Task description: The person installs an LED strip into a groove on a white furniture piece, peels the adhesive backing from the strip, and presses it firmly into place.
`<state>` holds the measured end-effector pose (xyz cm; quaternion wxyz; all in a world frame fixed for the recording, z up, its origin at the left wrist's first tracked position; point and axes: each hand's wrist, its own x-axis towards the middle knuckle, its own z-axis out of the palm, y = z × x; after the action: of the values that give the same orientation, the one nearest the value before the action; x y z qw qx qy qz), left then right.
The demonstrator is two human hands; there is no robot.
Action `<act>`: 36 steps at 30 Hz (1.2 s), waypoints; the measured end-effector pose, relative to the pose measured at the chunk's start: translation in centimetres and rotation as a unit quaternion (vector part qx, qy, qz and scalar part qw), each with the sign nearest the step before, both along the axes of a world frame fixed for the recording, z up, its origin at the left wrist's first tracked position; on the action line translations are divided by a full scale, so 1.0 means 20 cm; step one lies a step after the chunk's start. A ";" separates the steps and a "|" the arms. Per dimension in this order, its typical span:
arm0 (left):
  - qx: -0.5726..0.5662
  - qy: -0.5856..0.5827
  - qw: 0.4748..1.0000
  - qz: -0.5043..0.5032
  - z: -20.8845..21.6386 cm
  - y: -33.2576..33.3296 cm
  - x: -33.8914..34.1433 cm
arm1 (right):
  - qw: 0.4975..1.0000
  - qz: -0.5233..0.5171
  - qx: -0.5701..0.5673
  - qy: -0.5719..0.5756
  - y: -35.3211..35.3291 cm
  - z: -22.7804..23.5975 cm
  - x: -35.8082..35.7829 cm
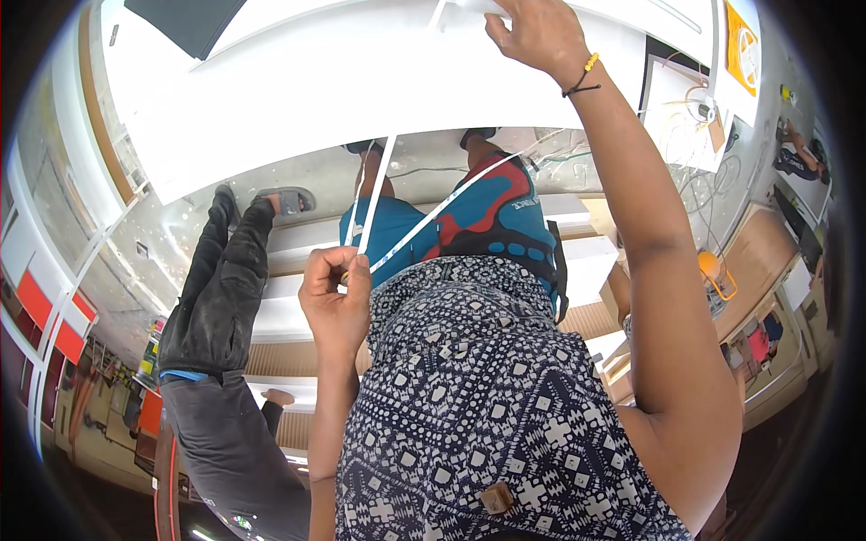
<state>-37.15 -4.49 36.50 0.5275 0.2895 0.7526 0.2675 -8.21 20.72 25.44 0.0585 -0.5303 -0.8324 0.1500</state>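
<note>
My left hand is closed in a pinch in front of my waist, gripping a narrow white strip. From the pinch, one straight length runs up to the edge of a large white panel. Another part with small printed marks slants away to the right, and a thinner bit hangs beside it. Stretched far forward, my right hand is over the panel at the top edge of the view. Its thumb stands apart from the fingers, whose tips are cut off by the frame.
To my left stands a person in dark clothes and sandals. White boards and brown corrugated pieces lie stacked behind my legs. Cables and an orange object are at the right. A dark flat piece rests at the far left.
</note>
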 end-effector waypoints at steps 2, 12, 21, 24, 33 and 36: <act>0.001 0.001 1.000 0.000 0.00 0.00 0.00 | 1.000 -0.003 -0.003 -0.001 0.00 -0.01 0.00; -0.007 -0.001 1.000 0.004 -0.01 0.01 -0.01 | 1.000 -0.015 0.008 -0.012 0.03 -0.04 -0.01; -0.064 -0.100 0.992 0.038 -0.23 0.03 -0.21 | 0.963 -0.166 -0.030 0.210 -0.16 -0.13 0.19; -0.093 -0.096 0.990 0.044 -0.35 0.04 -0.39 | 0.871 -0.281 -0.100 0.391 -0.17 -0.06 0.23; -0.130 -0.130 0.982 0.050 -0.52 0.22 -0.67 | 0.676 -0.442 -0.017 0.590 -0.06 0.09 0.60; -0.136 -0.156 0.977 0.056 -0.57 0.21 -0.76 | 0.708 -0.454 0.059 0.538 0.12 0.11 0.71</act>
<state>-52.28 -0.35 25.17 0.6570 0.1274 0.7056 0.2332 5.91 23.06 27.69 0.5882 -0.6695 -0.3257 0.3157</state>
